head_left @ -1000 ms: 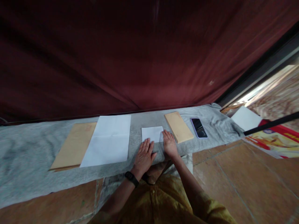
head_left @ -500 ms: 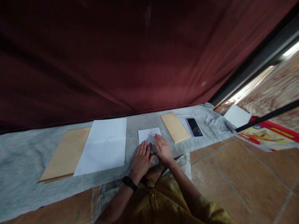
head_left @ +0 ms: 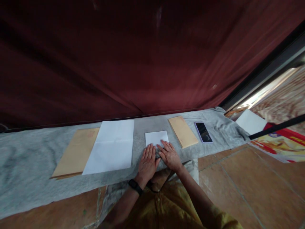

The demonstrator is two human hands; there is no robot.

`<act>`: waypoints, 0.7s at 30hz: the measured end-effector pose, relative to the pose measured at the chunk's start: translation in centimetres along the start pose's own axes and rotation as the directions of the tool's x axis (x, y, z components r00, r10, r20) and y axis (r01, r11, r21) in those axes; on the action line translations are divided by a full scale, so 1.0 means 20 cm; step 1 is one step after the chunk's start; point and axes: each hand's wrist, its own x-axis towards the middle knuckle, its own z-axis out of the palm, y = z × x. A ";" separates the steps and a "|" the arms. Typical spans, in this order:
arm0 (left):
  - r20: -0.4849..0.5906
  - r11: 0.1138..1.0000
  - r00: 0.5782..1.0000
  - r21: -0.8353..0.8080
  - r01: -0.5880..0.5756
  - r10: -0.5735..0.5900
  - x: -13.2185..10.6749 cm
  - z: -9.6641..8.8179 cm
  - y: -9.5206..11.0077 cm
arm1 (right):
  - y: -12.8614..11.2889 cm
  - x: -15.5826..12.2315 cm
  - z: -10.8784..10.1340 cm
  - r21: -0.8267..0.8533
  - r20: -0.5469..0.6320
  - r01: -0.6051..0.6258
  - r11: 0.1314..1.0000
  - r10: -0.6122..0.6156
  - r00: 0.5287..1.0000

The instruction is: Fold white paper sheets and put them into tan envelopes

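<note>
A small white folded sheet of paper (head_left: pixel 156 137) lies flat on the grey cloth in front of me. My left hand (head_left: pixel 147 163) rests flat, its fingertips over the near left edge of the paper. On the near right edge, my right hand (head_left: pixel 170 156) lies with fingers outstretched. Neither hand is wrapped round anything. To the left is a larger stack of white paper (head_left: pixel 111 148) with a faint crease across it. It partly covers a pile of brown envelopes (head_left: pixel 77 149). Right of the folded sheet is a smaller stack of brown envelopes (head_left: pixel 183 131).
Grey cloth (head_left: pixel 30 159) covers the long narrow surface. A phone (head_left: pixel 203 132) lies right of the smaller envelopes. Behind hangs a dark red curtain (head_left: pixel 133 63). At the right are a dark bar, a white sheet (head_left: pixel 250 122) and a red and yellow printed poster (head_left: pixel 281 143) above the tiled floor.
Both hands have drawn slightly back toward me along the folded paper, leaving more of it uncovered. The right hand's fingers are more spread. The whole view has shifted slightly.
</note>
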 end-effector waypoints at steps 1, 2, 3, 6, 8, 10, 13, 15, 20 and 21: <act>0.002 1.000 1.000 0.001 0.006 -0.006 0.00 0.00 0.00 | 0.00 0.00 0.00 -0.002 0.001 0.008 1.000 -0.008 1.000; 0.002 1.000 1.000 0.001 0.013 -0.013 0.00 0.00 0.00 | 0.00 -0.01 -0.01 -0.004 0.002 0.014 1.000 -0.014 1.000; -0.001 1.000 1.000 0.000 0.022 -0.022 0.00 -0.01 0.00 | 0.00 -0.01 -0.01 -0.006 0.002 0.019 1.000 -0.019 1.000; -0.017 0.999 0.999 -0.005 0.045 -0.045 0.03 0.00 -0.03 | 0.00 -0.01 -0.02 -0.009 0.003 0.029 1.000 -0.029 1.000; -0.027 0.999 0.998 -0.007 0.054 -0.054 0.06 0.00 -0.05 | 0.00 -0.01 -0.02 -0.011 0.002 0.031 0.999 -0.031 1.000; -0.032 0.998 0.997 -0.007 0.064 -0.065 0.10 0.01 -0.09 | 0.00 -0.01 -0.02 -0.010 -0.001 0.033 0.999 -0.033 0.999; -0.036 0.997 0.996 -0.002 0.081 -0.081 0.16 0.03 -0.13 | 0.01 -0.01 -0.01 -0.007 -0.010 0.040 0.999 -0.040 0.999; -0.032 0.996 0.995 0.008 0.093 -0.093 0.19 0.04 -0.15 | 0.01 -0.01 -0.01 -0.002 -0.020 0.049 0.999 -0.049 0.999; -0.006 0.990 0.991 0.033 0.136 -0.136 0.28 0.07 -0.17 | 0.01 -0.01 0.00 0.008 -0.035 0.061 0.998 -0.061 0.998; -0.001 0.990 0.990 0.033 0.138 -0.138 0.29 0.07 -0.18 | 0.01 -0.01 0.00 0.010 -0.036 0.059 0.998 -0.059 0.998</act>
